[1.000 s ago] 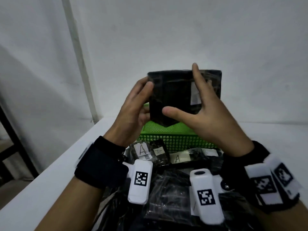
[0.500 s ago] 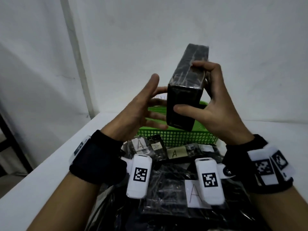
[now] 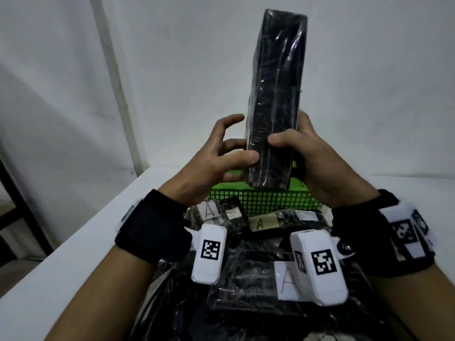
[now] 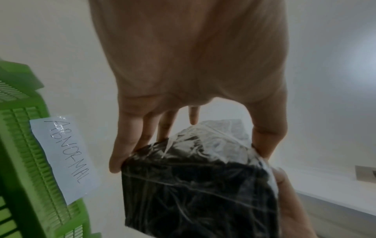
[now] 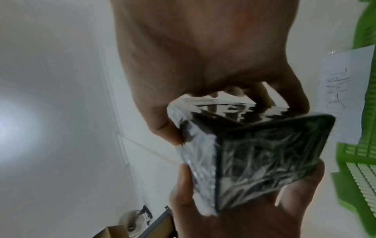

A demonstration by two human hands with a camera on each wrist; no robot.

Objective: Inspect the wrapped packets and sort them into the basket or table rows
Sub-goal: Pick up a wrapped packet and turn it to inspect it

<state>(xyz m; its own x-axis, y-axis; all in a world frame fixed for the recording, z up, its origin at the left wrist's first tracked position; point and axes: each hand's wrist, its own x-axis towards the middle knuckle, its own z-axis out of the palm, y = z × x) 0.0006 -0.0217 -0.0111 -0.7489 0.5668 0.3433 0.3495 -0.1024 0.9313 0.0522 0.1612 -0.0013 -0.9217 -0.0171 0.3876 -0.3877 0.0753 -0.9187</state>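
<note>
A black packet (image 3: pixel 275 99) wrapped in clear film stands upright in the air above the green basket (image 3: pixel 258 200), its narrow edge toward me. My right hand (image 3: pixel 288 129) grips its lower part, thumb on the near edge and fingers behind. My left hand (image 3: pixel 242 141) holds the lower left side, thumb on the near edge, index finger lifted off. In the left wrist view the packet (image 4: pixel 199 185) sits between the left hand's (image 4: pixel 193 145) fingers and thumb. The right wrist view shows the packet (image 5: pixel 254 153) pinched in the right hand (image 5: pixel 230 117).
A pile of wrapped black packets (image 3: pixel 246 279) with paper "A" labels (image 3: pixel 286 281) lies on the white table (image 3: pixel 73 254) below my wrists. The basket (image 4: pixel 20 161) carries a paper label reading ABNORMAL (image 4: pixel 65 157). A dark frame (image 3: pixel 14 193) stands left of the table.
The packet turned from face-on to edge-on and rose upright. The left hand, open beside it half a second ago, now holds its lower side.
</note>
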